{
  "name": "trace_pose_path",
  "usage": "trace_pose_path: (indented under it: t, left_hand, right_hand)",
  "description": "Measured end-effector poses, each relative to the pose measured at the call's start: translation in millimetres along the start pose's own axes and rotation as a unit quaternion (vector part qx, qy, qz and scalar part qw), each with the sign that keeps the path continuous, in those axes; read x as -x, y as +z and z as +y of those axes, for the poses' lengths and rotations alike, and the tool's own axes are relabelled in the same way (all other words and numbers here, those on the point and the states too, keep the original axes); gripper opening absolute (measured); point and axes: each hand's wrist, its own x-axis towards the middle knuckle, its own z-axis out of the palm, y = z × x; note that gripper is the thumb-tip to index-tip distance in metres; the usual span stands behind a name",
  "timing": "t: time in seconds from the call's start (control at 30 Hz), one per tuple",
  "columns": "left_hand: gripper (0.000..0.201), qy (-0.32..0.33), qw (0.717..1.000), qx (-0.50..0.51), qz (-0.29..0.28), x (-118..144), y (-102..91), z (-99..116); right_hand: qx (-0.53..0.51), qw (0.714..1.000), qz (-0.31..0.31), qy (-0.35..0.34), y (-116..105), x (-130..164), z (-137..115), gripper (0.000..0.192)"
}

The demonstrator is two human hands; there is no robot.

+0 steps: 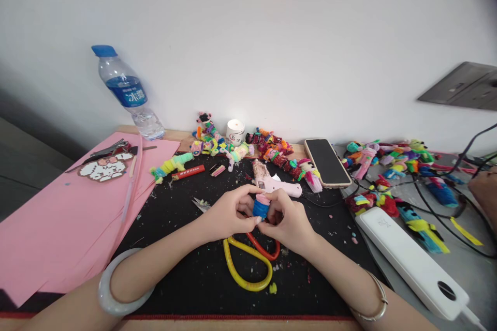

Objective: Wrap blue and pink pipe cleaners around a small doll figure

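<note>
A plain white wall (272, 36) rises behind the wooden desk (182, 137).

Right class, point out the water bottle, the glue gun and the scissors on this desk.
water bottle (127, 91), head view, on its blue label.
glue gun (273, 182), head view, on its pale pink body.
scissors (248, 266), head view, on the yellow handle loop.

Left arm: reaches in from lower left, forearm angled up to the right, pale bangle at the wrist.
Left hand (229, 213): fingers curled, fingertips pinched.
Right arm: enters from lower right, thin bracelet on wrist.
Right hand (288, 220): fingers bent inward, meeting the left.
</note>
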Motion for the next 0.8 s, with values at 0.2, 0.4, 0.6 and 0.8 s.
trace_pose_path:
  t: [0.2,0.4,0.6,0.8]
  left_hand:
    - [0.045,0.007,1.000,-0.026,0.005,1.0,2.4,0.9]
    - [0.044,0.002,1.000,0.018,0.004,-0.1,-0.1,-0.2]
    - [0.049,0.000,0.987,0.158,-0.023,-0.6,-5.6,0.9]
    - [0.052,0.002,0.979,0.193,-0.066,-1.1,-7.4,0.2]
  right_hand:
    - [0.007,1.000,-0.002,0.000,2.1,1.0,0.4,0.036]
    - [-0.013,1.000,-0.003,-0.001,0.6,0.5,-1.3,0.040]
    - [-0.083,0.996,0.006,-0.018,-6.5,-3.5,-4.3,0.047]
    - [-0.109,0.993,-0.008,-0.043,-8.2,-4.7,-4.3,0.055]
